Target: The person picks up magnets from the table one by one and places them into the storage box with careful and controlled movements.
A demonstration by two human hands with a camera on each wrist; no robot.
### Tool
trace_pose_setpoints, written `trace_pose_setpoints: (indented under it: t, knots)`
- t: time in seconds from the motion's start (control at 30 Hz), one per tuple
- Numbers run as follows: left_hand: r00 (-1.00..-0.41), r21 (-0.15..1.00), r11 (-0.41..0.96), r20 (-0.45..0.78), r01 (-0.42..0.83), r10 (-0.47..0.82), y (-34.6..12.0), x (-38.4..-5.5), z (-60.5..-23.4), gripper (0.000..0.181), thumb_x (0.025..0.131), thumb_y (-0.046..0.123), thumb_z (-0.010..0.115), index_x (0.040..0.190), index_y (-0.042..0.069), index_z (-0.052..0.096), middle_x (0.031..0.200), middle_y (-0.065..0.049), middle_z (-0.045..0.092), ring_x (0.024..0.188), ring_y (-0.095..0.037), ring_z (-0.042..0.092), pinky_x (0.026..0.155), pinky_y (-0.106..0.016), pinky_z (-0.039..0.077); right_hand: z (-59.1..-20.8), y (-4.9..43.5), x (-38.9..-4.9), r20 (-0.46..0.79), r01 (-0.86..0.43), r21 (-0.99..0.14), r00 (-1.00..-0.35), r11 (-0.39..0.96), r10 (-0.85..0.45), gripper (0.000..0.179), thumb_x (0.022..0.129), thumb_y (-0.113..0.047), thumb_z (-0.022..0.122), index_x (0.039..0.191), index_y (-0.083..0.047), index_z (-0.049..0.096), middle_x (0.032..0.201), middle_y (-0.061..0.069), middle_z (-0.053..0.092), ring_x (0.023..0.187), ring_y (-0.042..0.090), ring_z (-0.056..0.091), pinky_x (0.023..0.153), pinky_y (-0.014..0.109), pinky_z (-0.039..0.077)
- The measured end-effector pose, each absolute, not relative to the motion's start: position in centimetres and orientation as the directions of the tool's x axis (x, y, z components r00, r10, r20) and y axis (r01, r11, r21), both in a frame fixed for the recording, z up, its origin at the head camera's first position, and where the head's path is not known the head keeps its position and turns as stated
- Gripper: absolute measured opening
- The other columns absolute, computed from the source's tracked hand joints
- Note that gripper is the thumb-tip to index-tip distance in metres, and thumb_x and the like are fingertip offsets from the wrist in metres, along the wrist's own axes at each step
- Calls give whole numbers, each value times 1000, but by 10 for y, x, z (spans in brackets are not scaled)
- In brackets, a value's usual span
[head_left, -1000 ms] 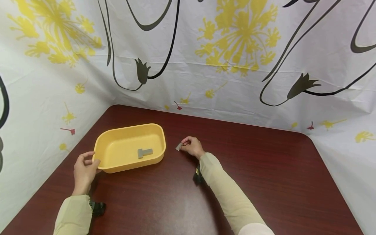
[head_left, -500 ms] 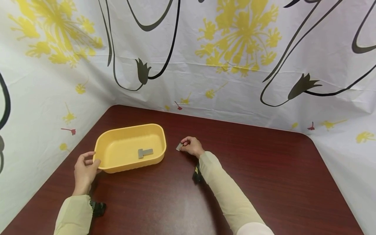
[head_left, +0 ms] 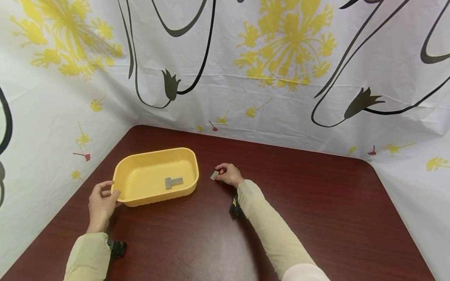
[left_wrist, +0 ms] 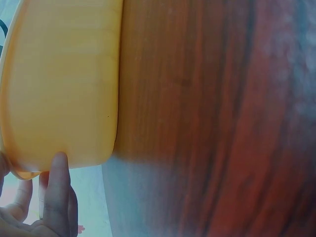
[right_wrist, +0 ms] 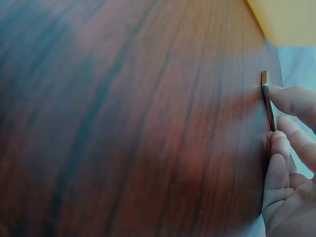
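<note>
My left hand (head_left: 100, 205) grips the near left corner of a yellow plastic bin (head_left: 154, 200), thumb at the rim and fingers around the end. In the left wrist view the bin's side wall (left_wrist: 64, 89) fills the upper left, and a finger presses against it. Inside the bin lies a grey T-shaped piece (head_left: 174, 182), perhaps two flat pieces touching. To the right of the bin, my right hand (head_left: 230, 175) pinches a small flat grey piece (head_left: 213, 175) at the tabletop. The right wrist view shows this thin piece (right_wrist: 269, 106) edge-on between thumb and fingers.
The dark red wooden table (head_left: 299, 195) has a rounded far edge. A white curtain (head_left: 218, 78) with yellow and grey flower prints hangs behind it and along the left. A black wrist camera (head_left: 117, 249) sits under the left cuff.
The right wrist and sleeve have shifted very slightly, while the fingers stay on the small grey piece. The left hand and the bin have not visibly moved.
</note>
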State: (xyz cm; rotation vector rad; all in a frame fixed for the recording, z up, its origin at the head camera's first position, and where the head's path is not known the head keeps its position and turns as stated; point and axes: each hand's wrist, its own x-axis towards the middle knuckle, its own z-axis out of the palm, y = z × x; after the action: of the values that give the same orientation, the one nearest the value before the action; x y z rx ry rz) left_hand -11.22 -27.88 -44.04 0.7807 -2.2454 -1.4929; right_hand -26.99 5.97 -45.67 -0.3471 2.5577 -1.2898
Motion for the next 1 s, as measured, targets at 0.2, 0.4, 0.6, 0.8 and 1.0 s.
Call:
trace_pose_setpoints:
  t: [0.2, 0.4, 0.6, 0.8, 1.0]
  knots:
    - [-793, 921, 307, -5, -241, -610, -297, -122, -469, 36, 80, 13, 53, 115, 9, 46, 84, -8, 49, 54, -10, 57, 45, -22, 50, -457, 61, -270, -109, -118, -812, -931, 571, -348, 32, 69, -9, 72, 101, -5, 65, 77, 2, 53, 69, 14, 46, 59, 21, 38]
    - [-804, 919, 313, -7, -239, -595, -303, -124, -477, 37, 81, 15, 53, 116, 10, 46, 86, -9, 49, 56, -11, 59, 49, -23, 52, -457, 61, -270, -105, -130, -798, -931, 588, -349, 29, 70, -11, 72, 98, -6, 66, 76, 1, 53, 69, 14, 46, 60, 22, 38]
    - [-805, 920, 306, -18, -245, -592, -299, -123, -472, 37, 82, 14, 53, 118, 9, 45, 87, -9, 48, 56, -10, 58, 50, -23, 52, -457, 61, -270, -105, -132, -781, -936, 611, -337, 27, 70, -13, 73, 96, -7, 65, 73, 0, 50, 65, 13, 44, 58, 21, 37]
    - [-786, 917, 304, -16, -257, -618, -310, -131, -489, 38, 80, 15, 54, 117, 11, 46, 89, -9, 48, 56, -12, 58, 52, -26, 53, -457, 61, -270, -113, -121, -775, -939, 620, -324, 25, 70, -14, 73, 92, -6, 63, 70, 0, 47, 64, 14, 43, 57, 22, 36]
    - [-798, 920, 310, -6, -241, -603, -305, -127, -481, 38, 80, 15, 53, 117, 10, 46, 88, -10, 48, 56, -12, 58, 50, -23, 52, -457, 59, -269, -128, -98, -766, -945, 635, -301, 26, 70, -17, 74, 89, -6, 61, 67, 0, 46, 60, 14, 41, 56, 22, 35]
